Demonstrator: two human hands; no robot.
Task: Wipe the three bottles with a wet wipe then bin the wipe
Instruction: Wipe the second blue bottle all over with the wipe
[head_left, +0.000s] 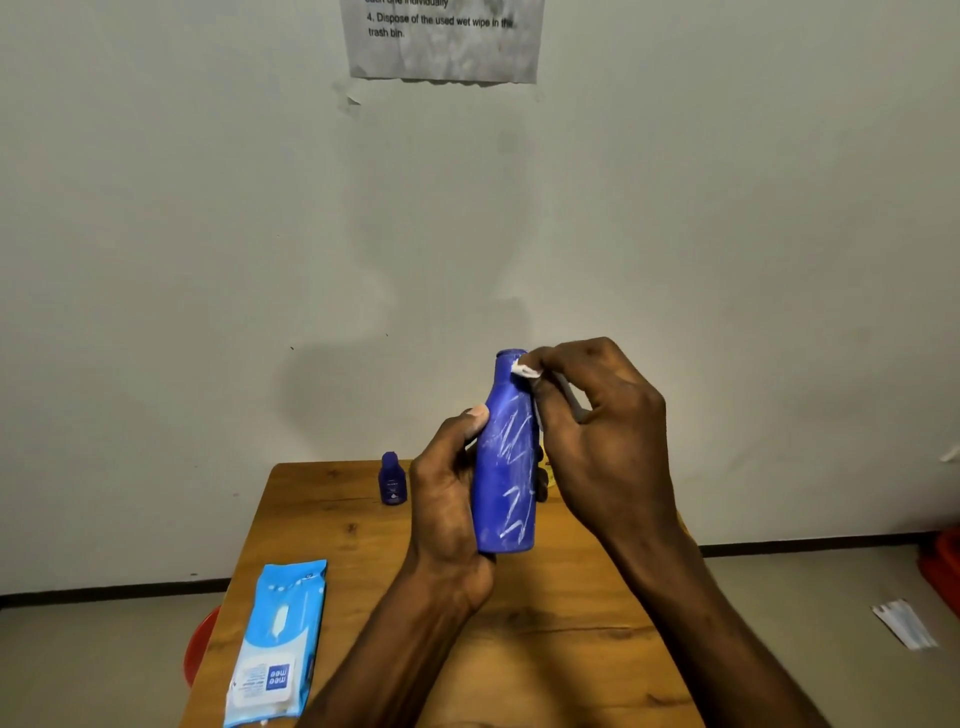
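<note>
Blue bottle: matte plastic, rounded shoulders tapering to a narrow neck; long axis near vertical, neck toward 12 o'clock, base toward 6 o'clock; held above the table, centre of view; pale scribble-like streaks on the facing side.
Left hand: fingers and thumb curled round the lower body from the 9 o'clock side — thumb tip lies against the shoulder.
Right hand: at 3 o'clock of the bottle; fingertips pinched together on the wet wipe, pressing it against the neck.
Wet wipe: white, crumpled, mostly hidden by the fingers.
Small bottle: dark blue, upright, at 9 o'clock of the held bottle, near the table's far edge.
Third bottle: dark shape behind the hands; details cannot be told.
Table: wood grain, brown, smooth.
Wipe pack: light blue soft film, flat — at 7 o'clock on the table.
</note>
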